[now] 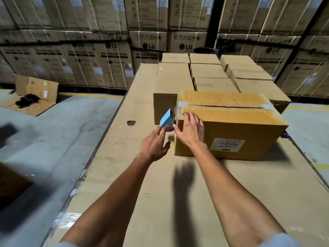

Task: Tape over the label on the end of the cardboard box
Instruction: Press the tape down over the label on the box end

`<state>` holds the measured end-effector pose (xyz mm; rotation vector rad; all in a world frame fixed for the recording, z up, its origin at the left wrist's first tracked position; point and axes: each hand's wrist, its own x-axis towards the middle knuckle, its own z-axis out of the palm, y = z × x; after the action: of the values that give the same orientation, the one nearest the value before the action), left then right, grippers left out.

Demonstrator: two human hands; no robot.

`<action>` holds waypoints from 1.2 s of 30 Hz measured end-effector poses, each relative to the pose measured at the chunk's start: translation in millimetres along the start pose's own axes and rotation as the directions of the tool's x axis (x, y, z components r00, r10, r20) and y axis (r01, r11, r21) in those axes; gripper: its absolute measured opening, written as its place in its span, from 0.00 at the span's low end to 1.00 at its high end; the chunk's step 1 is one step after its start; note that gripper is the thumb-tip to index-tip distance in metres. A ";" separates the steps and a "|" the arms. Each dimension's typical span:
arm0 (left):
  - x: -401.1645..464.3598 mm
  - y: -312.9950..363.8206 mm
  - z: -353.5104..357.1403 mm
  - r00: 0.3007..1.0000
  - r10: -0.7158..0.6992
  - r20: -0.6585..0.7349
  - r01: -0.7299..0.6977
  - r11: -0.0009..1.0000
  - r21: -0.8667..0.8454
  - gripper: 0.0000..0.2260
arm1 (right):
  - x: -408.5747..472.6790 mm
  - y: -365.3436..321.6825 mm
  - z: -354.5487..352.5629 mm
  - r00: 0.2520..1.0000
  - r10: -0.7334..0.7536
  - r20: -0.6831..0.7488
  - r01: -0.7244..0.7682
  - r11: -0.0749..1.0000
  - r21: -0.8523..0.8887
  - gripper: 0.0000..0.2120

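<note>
Head view: cardboard box (229, 125) sat on a large flat cardboard surface (160, 193), right of centre, long side facing the camera. White label (227, 144) visible on that near side, toward the right; whether another label sat on the left end, impossible to tell, that end being turned away. Clear tape (183, 104) glinted at the box's top left corner, and another patch at the top right.

Right hand (191, 130) lay spread over the box's near left top edge, fingers open and flat, palm pressing the cardboard, thumb down along the corner. Gripped nothing.

Left hand (154, 145) reached just left of the box, fingers extended and loosely open, fingertips touching the lower part of a blue tape dispenser (167, 120). Not closed around it. Dispenser stood tilted against the box's left end, blade end up.

Farther back, a cluster of smaller plain cartons (204, 75) on the same surface. Beyond, stacked washing machine cartons (106, 59) walling the far side. On the concrete floor at far left, an opened flattened carton (35, 93).
</note>
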<state>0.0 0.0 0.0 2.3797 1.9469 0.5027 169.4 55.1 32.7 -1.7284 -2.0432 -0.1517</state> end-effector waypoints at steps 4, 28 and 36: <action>16.5 -21.3 -3.4 0.999 0.052 -0.004 -0.052 0.999 -0.016 0.26 | 18.8 -13.2 7.5 0.995 0.066 0.074 -0.061 0.996 -0.066 0.36; 43.3 -60.6 36.3 0.925 0.373 0.066 -0.358 0.918 -0.171 0.35 | -52.7 21.6 -42.4 0.972 0.142 0.187 -0.126 0.988 -0.093 0.34; 26.6 -41.4 50.2 0.870 0.491 0.047 -0.470 0.854 -0.223 0.33 | -60.6 18.4 -47.9 0.959 0.236 0.156 -0.221 0.970 -0.105 0.33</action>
<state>-21.7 43.7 -50.6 2.6800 1.1728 0.5481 206.5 -13.8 46.8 -2.0795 -1.9557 -0.0224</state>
